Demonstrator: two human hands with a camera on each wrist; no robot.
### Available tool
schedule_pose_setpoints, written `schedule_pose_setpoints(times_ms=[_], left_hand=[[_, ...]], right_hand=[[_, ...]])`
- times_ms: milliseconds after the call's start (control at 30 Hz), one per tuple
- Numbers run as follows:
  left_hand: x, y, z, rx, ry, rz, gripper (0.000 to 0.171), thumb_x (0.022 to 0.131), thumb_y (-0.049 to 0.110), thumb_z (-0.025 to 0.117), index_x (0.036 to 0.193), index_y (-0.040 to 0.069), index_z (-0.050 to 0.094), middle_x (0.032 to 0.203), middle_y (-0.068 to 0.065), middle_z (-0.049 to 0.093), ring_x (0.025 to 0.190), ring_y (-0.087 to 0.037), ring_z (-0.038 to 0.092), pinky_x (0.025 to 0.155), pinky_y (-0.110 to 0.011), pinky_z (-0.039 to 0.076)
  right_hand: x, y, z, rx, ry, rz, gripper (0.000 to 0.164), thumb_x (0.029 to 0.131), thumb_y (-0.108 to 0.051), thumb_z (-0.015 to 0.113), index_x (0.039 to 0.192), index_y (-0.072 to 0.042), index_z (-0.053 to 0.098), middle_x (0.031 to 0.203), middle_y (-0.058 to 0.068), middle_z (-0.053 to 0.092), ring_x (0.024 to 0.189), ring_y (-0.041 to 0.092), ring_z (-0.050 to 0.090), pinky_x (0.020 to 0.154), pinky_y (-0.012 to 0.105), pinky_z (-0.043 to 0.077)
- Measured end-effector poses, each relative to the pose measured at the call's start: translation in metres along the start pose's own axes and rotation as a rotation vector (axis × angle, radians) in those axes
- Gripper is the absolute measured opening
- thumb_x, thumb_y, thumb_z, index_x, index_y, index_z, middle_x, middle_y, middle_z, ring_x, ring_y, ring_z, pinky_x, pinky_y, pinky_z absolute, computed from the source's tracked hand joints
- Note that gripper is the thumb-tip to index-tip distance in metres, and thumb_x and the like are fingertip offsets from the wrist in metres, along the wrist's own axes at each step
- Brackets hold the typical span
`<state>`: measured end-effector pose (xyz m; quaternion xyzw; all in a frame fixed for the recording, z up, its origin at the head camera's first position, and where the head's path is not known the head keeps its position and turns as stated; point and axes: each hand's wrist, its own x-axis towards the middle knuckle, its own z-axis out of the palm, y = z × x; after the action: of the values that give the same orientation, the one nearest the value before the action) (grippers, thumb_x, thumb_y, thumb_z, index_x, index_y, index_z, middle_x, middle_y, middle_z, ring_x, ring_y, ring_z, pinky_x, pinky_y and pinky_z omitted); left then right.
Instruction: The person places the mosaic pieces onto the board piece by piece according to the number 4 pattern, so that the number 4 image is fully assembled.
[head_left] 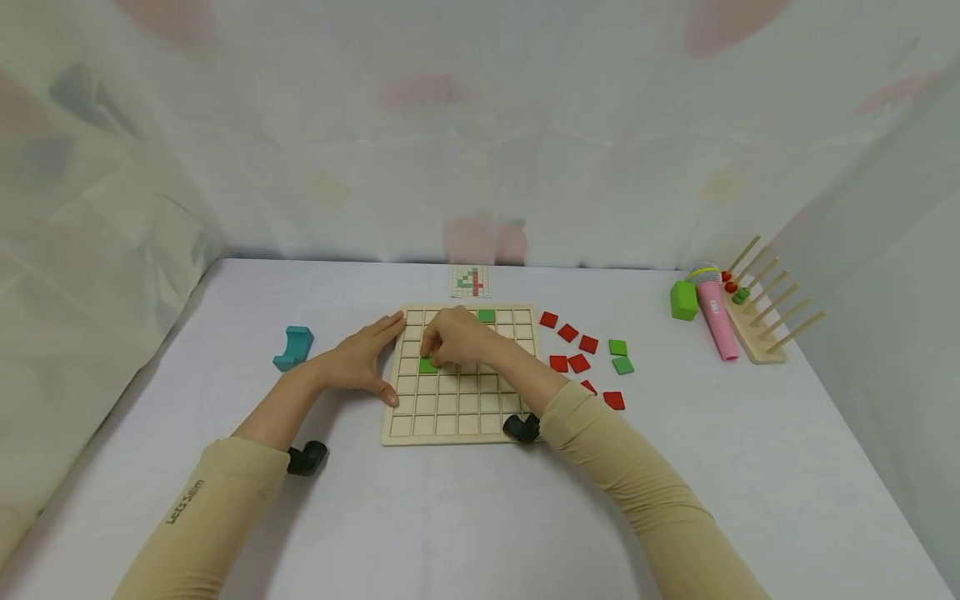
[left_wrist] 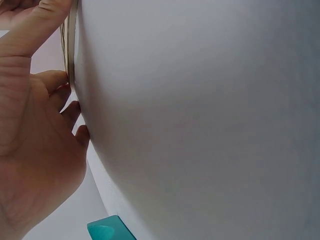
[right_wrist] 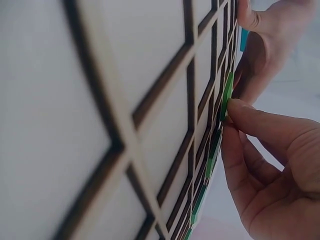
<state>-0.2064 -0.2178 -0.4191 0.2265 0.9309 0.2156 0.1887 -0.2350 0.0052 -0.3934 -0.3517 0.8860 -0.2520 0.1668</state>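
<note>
From my feed I see a white tabletop (head_left: 450, 517) with a pale wooden grid board (head_left: 447, 424) lying flat around its middle. Beyond the board, by the far edge, I make out a small pattern card (head_left: 470, 282). Toward the left edge sits a teal block (head_left: 296, 347) with a curved hollow. Just right of the board I count seven loose red tiles (head_left: 588, 343), one partly hidden, with two green tiles (head_left: 617, 347) near them. Near the far right corner stand a green block (head_left: 683, 300), a pink microphone (head_left: 718, 321) and a wooden peg rack (head_left: 759, 340).
</note>
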Motion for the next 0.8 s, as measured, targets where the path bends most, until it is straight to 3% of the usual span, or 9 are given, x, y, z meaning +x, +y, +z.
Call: schedule_pose_setpoints(times_ms=[333,800], left_hand=[[0.0,-0.001,0.001,0.002,0.005,0.006,0.136,0.06,0.052,0.09,0.158,0.002,0.011,0.168,-0.017,0.005,0.154,-0.046,0.006,0.121,-0.068,0.016],[0.001,-0.001,0.002,0.005,0.008,-0.002,0.138,0.058,0.051,0.091,0.158,0.0,0.01,0.168,-0.018,0.005,0.154,-0.045,0.005,0.121,-0.067,0.016]], right_hand=[[-0.001,-0.002,-0.009,0.01,0.007,0.019,0.016,0.082,-0.007,0.075,0.098,-0.011,0.077,0.09,0.003,0.074,0.081,0.012,0.064,0.07,0.019,0.049],[-0.029,0.022,-0.052,0.105,0.107,0.072,0.022,0.086,-0.008,0.071,0.109,-0.007,0.074,0.094,0.006,0.071,0.092,0.02,0.068,0.08,0.029,0.055]])
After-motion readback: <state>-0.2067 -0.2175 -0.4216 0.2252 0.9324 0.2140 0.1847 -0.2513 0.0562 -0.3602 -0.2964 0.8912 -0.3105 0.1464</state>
